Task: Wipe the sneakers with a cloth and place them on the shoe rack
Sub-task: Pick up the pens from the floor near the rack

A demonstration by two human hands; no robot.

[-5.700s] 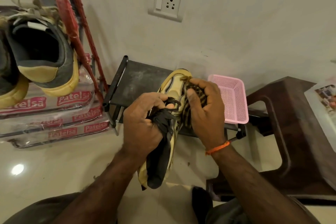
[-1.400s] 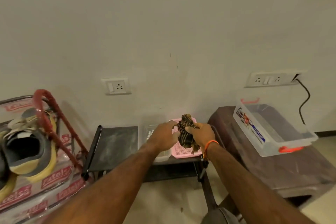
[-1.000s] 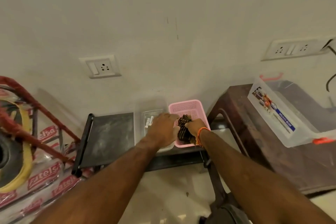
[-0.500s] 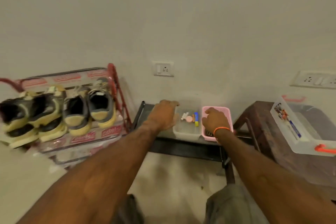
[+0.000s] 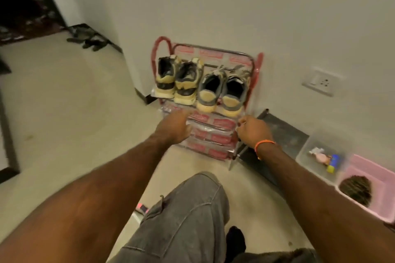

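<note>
Yellow and grey sneakers point(image 5: 201, 83) sit in a row on the red metal shoe rack point(image 5: 210, 132), just above both hands. Left hand point(image 5: 174, 127) looks empty, fingers loose; right hand point(image 5: 254, 129) curls, maybe empty. Striped cloth point(image 5: 355, 190) lies in the pink basket point(image 5: 382, 179), well right of the fingers. Just nudge heels even.

Four yellow-and-grey sneakers point(image 5: 201, 84) sit in a row on the top shelf of a red shoe rack point(image 5: 257, 70), heels facing out. A dark crumpled cloth point(image 5: 355, 189) lies in a pink basket point(image 5: 382, 179).
</note>
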